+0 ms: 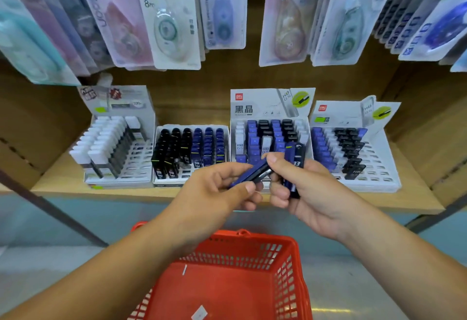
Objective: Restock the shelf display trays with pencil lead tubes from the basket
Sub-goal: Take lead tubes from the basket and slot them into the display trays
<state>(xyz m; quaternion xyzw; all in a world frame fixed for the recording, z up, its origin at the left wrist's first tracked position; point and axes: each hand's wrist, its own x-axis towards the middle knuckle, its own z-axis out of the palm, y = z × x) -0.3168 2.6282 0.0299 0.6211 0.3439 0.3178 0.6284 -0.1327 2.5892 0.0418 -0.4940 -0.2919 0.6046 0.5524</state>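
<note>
Now you're mid-handover above the red basket [227, 281]: left hand [214, 190] pinches one blue lead tube [249, 174], right hand [310, 193] grips several, so next pick its matching shelf tray [192, 178].

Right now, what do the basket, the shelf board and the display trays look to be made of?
The red basket: moulded plastic, matte, judging by its slotted grid walls. The shelf board: pale wood or wood-look laminate, smooth; the grain is too blurred to settle which. The display trays: probably printed card, given the folded, printed back panels, with white slotted inserts whose material is unclear.
</note>
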